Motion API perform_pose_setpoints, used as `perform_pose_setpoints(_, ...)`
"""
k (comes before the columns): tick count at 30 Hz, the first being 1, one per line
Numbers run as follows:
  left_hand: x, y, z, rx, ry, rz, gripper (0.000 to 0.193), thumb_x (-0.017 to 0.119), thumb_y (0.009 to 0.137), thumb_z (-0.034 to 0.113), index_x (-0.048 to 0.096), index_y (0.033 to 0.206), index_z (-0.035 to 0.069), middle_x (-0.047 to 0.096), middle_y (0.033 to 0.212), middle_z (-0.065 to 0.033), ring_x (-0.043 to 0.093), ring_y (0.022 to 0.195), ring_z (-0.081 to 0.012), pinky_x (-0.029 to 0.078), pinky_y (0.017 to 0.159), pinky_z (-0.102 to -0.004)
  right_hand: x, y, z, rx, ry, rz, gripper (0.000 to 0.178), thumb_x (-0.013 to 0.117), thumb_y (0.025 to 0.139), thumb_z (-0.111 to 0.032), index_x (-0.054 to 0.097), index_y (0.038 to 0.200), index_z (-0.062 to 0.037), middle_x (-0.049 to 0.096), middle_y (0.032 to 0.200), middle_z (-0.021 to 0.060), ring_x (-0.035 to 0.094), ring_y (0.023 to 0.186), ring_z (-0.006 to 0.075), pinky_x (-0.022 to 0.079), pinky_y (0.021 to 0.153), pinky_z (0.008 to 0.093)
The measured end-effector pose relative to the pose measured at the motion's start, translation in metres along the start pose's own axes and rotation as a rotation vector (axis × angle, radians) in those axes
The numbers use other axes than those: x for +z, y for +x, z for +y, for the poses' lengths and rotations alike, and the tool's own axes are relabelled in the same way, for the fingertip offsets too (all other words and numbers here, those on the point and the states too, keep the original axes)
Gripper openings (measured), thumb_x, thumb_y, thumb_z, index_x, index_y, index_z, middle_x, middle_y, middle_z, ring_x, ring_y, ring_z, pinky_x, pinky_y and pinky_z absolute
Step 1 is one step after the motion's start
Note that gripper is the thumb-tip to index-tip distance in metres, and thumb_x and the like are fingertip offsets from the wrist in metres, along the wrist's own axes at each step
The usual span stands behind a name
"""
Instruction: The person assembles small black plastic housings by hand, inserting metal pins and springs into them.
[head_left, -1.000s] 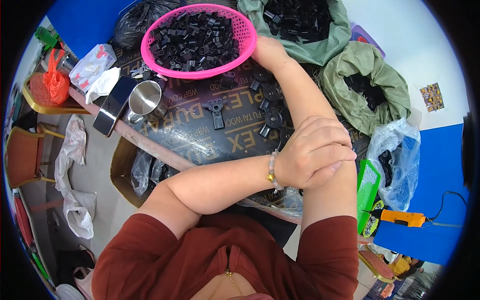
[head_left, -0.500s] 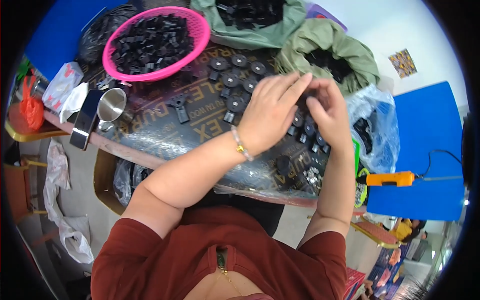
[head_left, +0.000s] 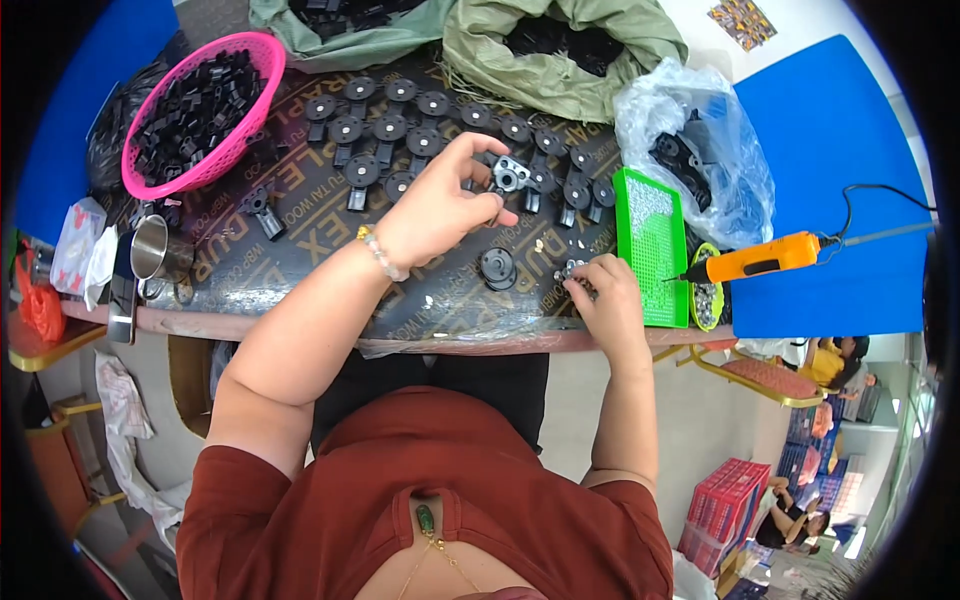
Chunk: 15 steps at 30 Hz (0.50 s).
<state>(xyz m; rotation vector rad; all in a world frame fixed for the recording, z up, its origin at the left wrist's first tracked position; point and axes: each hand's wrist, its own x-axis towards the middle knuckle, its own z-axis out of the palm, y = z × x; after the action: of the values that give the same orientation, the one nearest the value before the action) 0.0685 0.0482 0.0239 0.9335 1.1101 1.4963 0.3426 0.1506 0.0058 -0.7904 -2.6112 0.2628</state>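
Note:
My left hand (head_left: 432, 215) is raised over the table and grips a small black plastic part (head_left: 510, 176) with a light, ring-shaped face between thumb and fingers. Further right, my right hand (head_left: 610, 305) reaches down with bunched fingers at a small pile of shiny metal pieces (head_left: 572, 267). Its fingertips hide whatever they pinch. Between the hands lie stacked black discs (head_left: 497, 267). Beyond them stand several black parts with round tops and short stems (head_left: 390, 128), set in loose rows. One similar black part (head_left: 262, 212) lies apart at the left.
A pink basket (head_left: 275, 95) of black pieces stands far left, near a metal cup (head_left: 150, 248). Green sacks (head_left: 660, 35) and a clear plastic bag (head_left: 745, 150) line the back. At right are a green tray (head_left: 652, 315), a yellow dish (head_left: 708, 318) and an orange electric screwdriver (head_left: 765, 258).
My hands were close together over the round-topped parts; now they are apart. My left hand holds a black part, and my right hand has come nearer, to the metal pieces. The view has shifted.

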Motion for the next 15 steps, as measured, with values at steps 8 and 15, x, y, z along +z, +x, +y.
perform_pose_setpoints(8, 0.008, 0.0, -0.009, -0.092, -0.117, -0.086, 0.055, 0.057, 0.093, -0.006, 0.036, 0.142, 0.007, 0.063, 0.114, -0.0155, 0.072, 0.104, -0.0256, 0.057, 0.085, -0.0321, 0.008, -0.009, 0.007, 0.01, -0.041, 0.045, 0.009, 0.076, 0.079, -0.004, 0.069, 0.085, -0.0042, 0.064, 0.088, 0.0091, 0.061, 0.086, 0.0305, 0.049, 0.079, 0.0428)
perform_pose_setpoints(15, 0.017, -0.004, -0.015, -0.153, -0.024, -0.204, 0.057, 0.061, 0.093, -0.008, 0.045, 0.145, 0.005, 0.061, 0.101, -0.0065, 0.072, 0.105, -0.0202, 0.056, 0.083, -0.0257, -0.006, 0.023, -0.029, 0.212, 0.639, 0.143, 0.004, 0.069, 0.09, 0.0, 0.066, 0.092, 0.001, 0.063, 0.095, 0.009, 0.062, 0.083, 0.0171, 0.05, 0.074, 0.0285)
